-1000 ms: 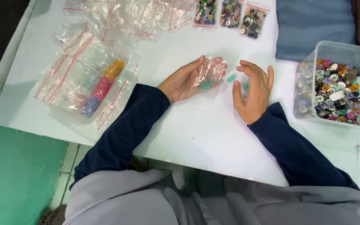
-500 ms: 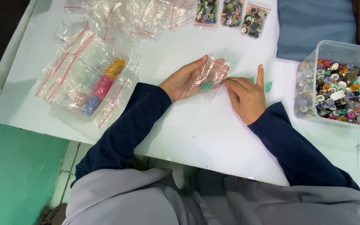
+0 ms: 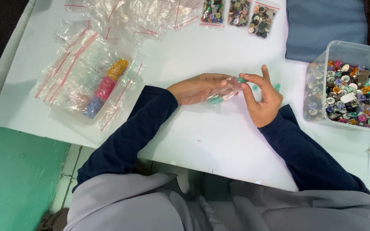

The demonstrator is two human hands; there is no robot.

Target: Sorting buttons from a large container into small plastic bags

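My left hand [image 3: 195, 87] lies palm up on the white table [image 3: 202, 137] and holds a small clear zip bag [image 3: 222, 93] with green buttons inside. My right hand [image 3: 262, 100] pinches a green button [image 3: 241, 80] at the bag's mouth between thumb and forefinger. A couple of loose green buttons [image 3: 276, 87] lie on the table just behind my right hand.
A clear plastic tub [image 3: 343, 90] of mixed buttons stands at the right. Filled bags of orange, pink and blue buttons [image 3: 103, 87] lie at the left among empty zip bags [image 3: 120, 17]. Three bags of mixed buttons [image 3: 236, 13] and a blue cloth [image 3: 322, 25] lie at the far edge.
My right hand went out to the loose green buttons, picked one up and brought it back to the bag's mouth. My left hand kept hold of the bag.
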